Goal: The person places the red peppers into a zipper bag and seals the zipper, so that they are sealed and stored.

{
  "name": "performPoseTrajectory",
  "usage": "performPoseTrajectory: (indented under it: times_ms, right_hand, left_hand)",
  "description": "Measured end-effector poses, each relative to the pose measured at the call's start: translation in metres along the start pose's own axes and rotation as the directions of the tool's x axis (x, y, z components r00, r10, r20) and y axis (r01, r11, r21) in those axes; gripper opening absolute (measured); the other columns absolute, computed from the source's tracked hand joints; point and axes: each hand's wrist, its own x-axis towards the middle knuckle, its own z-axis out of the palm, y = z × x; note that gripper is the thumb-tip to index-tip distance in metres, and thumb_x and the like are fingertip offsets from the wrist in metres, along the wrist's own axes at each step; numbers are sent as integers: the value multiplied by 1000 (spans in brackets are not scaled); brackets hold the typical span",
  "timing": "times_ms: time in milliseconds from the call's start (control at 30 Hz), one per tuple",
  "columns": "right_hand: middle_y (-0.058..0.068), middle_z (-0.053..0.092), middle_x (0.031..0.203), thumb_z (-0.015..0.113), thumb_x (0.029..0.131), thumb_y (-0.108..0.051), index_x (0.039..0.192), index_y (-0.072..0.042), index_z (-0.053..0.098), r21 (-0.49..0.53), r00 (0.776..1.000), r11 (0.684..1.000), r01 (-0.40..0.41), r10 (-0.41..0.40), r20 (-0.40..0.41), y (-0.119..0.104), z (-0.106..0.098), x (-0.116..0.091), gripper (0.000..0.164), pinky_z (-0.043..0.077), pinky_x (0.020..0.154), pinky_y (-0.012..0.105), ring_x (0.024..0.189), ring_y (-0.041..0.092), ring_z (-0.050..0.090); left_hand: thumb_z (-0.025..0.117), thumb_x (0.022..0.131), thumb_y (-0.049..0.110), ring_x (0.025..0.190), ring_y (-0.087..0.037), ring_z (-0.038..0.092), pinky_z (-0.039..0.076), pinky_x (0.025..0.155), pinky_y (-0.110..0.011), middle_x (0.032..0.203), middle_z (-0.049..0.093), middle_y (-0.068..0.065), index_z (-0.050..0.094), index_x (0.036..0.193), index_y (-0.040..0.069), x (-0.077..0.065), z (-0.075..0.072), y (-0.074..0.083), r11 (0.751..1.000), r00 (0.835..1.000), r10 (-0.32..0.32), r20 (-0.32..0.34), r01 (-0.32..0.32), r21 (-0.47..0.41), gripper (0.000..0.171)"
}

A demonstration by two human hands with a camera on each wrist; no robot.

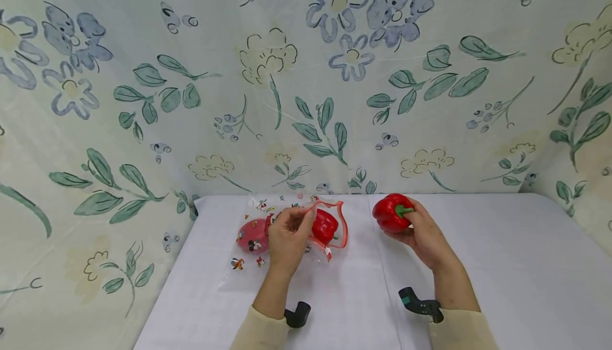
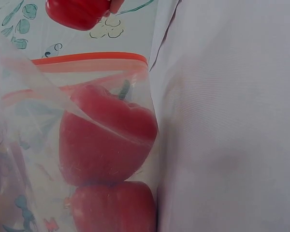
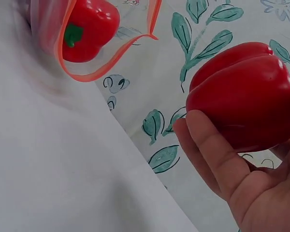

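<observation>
A red bell pepper (image 1: 388,214) with a green stem is held in my right hand (image 1: 425,236), raised to the right of the bag. In the right wrist view, fingers (image 3: 212,145) of that hand support the pepper (image 3: 244,99) from below. My left hand (image 1: 287,241) pinches the edge of a clear zip bag (image 1: 229,281) printed with small cartoon figures. The bag's orange-red rimmed mouth (image 1: 345,225) gapes toward the right. Just inside the mouth lies another red pepper (image 1: 325,227). Deeper in, a further red pepper (image 2: 113,208) shows through the plastic.
A white cloth covers the table (image 1: 516,265), with a crease running front to back. Behind it hangs a floral curtain (image 1: 306,84), which also covers the sides. Black camera mounts (image 1: 298,314) sit on both wrists.
</observation>
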Motion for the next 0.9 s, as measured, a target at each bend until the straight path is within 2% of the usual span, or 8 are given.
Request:
performPoseTrajectory:
  times_ms: [200,367,533,700,800,900]
  right_hand:
    - [15,25,164,49,107,-24,161,-23,21,34,999,999,-10,9,47,0,2,0,62,61,91,33,143,41,37]
    - [17,21,166,47,107,-21,161,-28,22,42,991,999,-35,29,133,0,7,-1,60,61,91,39,145,46,34]
    - [18,21,165,46,107,-18,160,-24,26,91,976,994,-68,47,212,2,14,-2,57,61,91,46,145,49,34]
    - [18,25,162,52,103,-17,158,-22,26,139,964,988,-61,22,266,1,20,-2,61,57,95,53,140,42,42]
    - [18,28,160,56,102,-21,158,-20,25,129,960,991,-35,-2,281,-1,23,-2,64,57,95,52,136,38,46]
    - [19,30,159,57,103,-28,157,-20,26,86,962,996,-8,-16,274,0,24,-2,63,60,92,47,136,38,46]
  left_hand:
    - [75,94,27,92,-16,69,61,76,-23,108,74,3,73,104,19,0,1,0,1000,1000,-1,3,1,-7,13]
    - [75,94,26,92,-16,69,61,76,-23,108,75,3,73,104,19,-1,1,1,1000,1000,-5,3,5,-3,13]
    - [75,94,26,92,-16,69,61,76,-22,108,75,4,73,104,19,-1,2,2,1000,1000,-6,1,6,3,12]
    - [75,94,26,91,-16,69,61,75,-22,106,75,4,73,103,19,-2,2,2,1000,1000,-6,5,6,3,11]
    - [75,94,26,91,-16,69,60,76,-22,107,75,4,73,104,19,-2,1,2,1000,1000,-4,7,4,-1,12]
    - [74,94,27,92,-16,69,61,76,-23,107,75,4,73,104,19,-2,1,3,1000,1000,-2,7,2,-1,12]
